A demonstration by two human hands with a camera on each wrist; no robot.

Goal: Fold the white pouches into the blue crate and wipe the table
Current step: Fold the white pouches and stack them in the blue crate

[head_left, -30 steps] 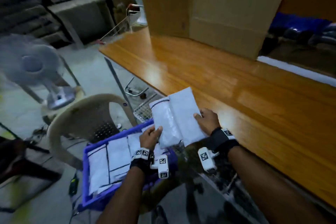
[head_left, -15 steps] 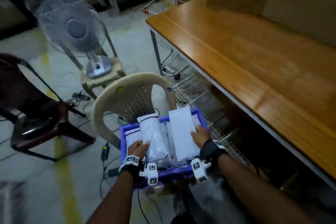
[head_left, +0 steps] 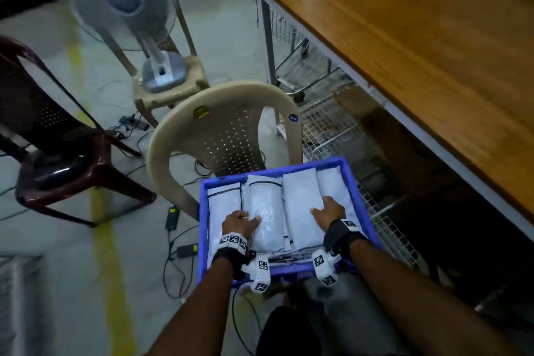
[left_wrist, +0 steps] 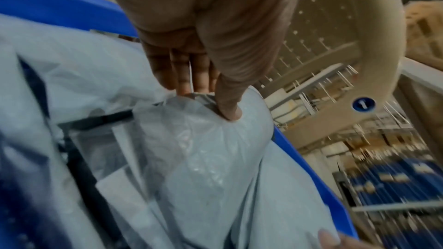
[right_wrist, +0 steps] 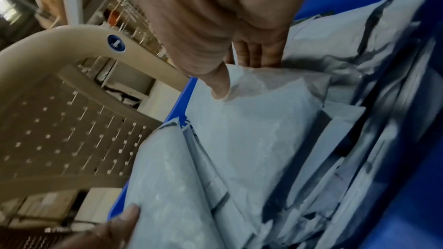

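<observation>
Both hands have lowered the two white pouches off the bench and into the blue crate (head_left: 358,179) at lower centre. Left hand (head_left: 238,222) pinches the left pouch (head_left: 264,220); right hand (head_left: 329,211) grips the right pouch (head_left: 300,205). Beyond stand a beige chair (head_left: 225,113), then a fan (head_left: 121,0) at upper left; the bench (head_left: 433,46) fills the upper right.

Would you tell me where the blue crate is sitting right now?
In the head view the blue crate sits low and centre, on the beige chair, left of the wooden table.
</observation>
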